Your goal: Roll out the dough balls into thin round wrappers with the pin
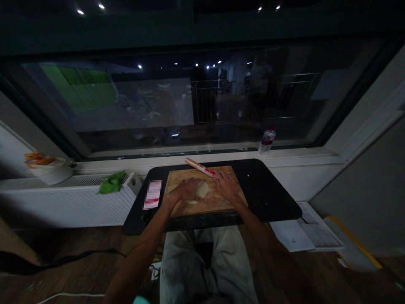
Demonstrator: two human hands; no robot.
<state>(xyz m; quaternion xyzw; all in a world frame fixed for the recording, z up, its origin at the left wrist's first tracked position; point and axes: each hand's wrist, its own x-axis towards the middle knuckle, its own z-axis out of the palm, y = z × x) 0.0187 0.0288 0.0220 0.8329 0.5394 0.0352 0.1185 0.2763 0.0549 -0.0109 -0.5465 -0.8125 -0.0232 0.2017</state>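
A pale lump of dough (201, 191) lies on a wooden board (221, 202) that rests on a black table (268, 190). My left hand (185, 191) lies over the dough's left side, fingers curved onto it. My right hand (225, 184) rests on the board just right of the dough, its fingers reaching the near end of a wooden rolling pin (199, 167) with a red band, which lies slanted at the board's far edge. Whether the right hand grips the pin is unclear.
A blurred card-like item (152, 194) lies on the table's left part. On the sill stand a plastic bottle (267, 141) and a white bowl (47, 169); a green cloth (111, 182) lies on the radiator. Papers (303, 236) lie on the floor at right.
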